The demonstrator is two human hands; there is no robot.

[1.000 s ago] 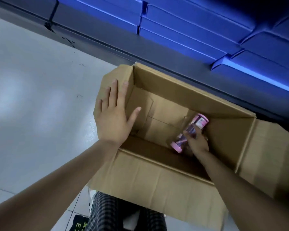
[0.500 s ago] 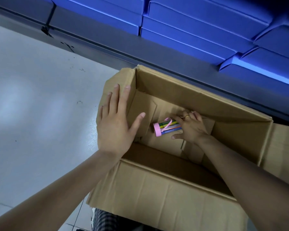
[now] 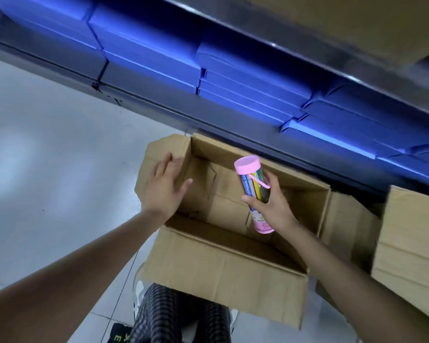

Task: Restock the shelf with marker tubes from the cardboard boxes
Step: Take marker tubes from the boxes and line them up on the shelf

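Nearest us, our left hand [image 3: 162, 191] lies flat with fingers spread on the flap of the cardboard box [image 3: 223, 266], grasping nothing. Our right hand [image 3: 274, 206] grips a marker tube [image 3: 254, 191] — pink cap up — held above the box interior, where we see no other tubes. A second box [image 3: 411, 248] sits beside it. Beyond, the shelf [image 3: 233, 70] holds stacked blue cartons [image 3: 144, 48]; this tube is not yet placed. Its label print is unreadable.

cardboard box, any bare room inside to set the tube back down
Yes: the open brown cardboard box shows only bare floor flaps between its walls. The right hand grips the pink-capped clear marker tube above. The shelf is packed with blue flat boxes.
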